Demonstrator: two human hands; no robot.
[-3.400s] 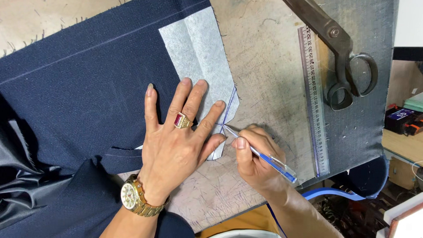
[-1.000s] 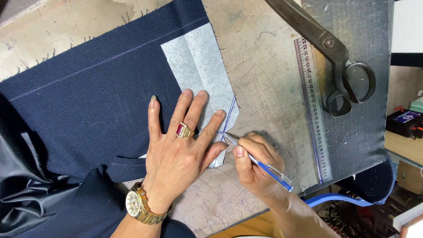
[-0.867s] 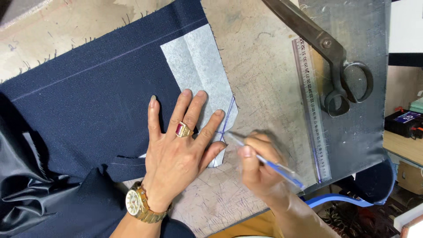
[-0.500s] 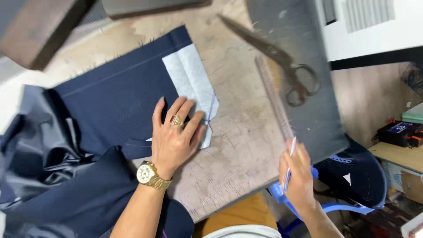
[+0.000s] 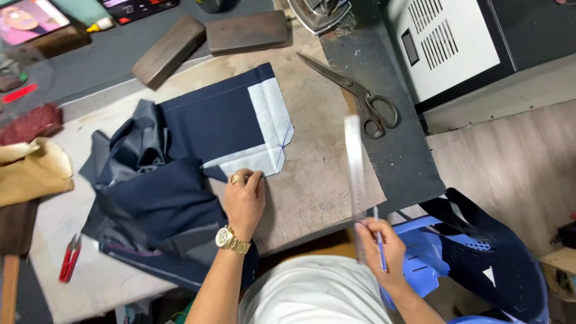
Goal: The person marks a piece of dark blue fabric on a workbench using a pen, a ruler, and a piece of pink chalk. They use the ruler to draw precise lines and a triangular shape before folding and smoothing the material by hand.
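Navy cloth point(image 5: 210, 120) lies flat on the counter point(image 5: 318, 174), its right end faced with a pale grey interfacing patch point(image 5: 270, 120) that carries thin blue pen lines near the corner. Left hand point(image 5: 245, 201), with a ring and a gold watch, rests fingers-down on the lower edge of the navy cloth just below the patch; fingers bent and pressed onto the fabric, nothing enclosed in the grip. Right hand point(image 5: 379, 246) is off the cloth, well to its lower right at the counter's near edge; its grip is closed around a clear ruler point(image 5: 355, 174), blurred and standing roughly on end, together with a blue pen point(image 5: 380, 249). Crumpled dark lining point(image 5: 129, 156) bunches against the left side of the navy cloth. Large scissors point(image 5: 354, 93) lie to the upper right of the cloth on a dark mat point(image 5: 390, 150), blades pointing toward the cloth. Two brown blocks point(image 5: 210, 39) sit beyond the cloth's far edge. Red snips point(image 5: 69, 258) lie well to the cloth's lower left; tan fabric point(image 5: 30, 174) at far left. Blue plastic chair point(image 5: 432, 258) draped with dark cloth stands to the lower right. White vented cabinet point(image 5: 447, 42) stands at upper right.
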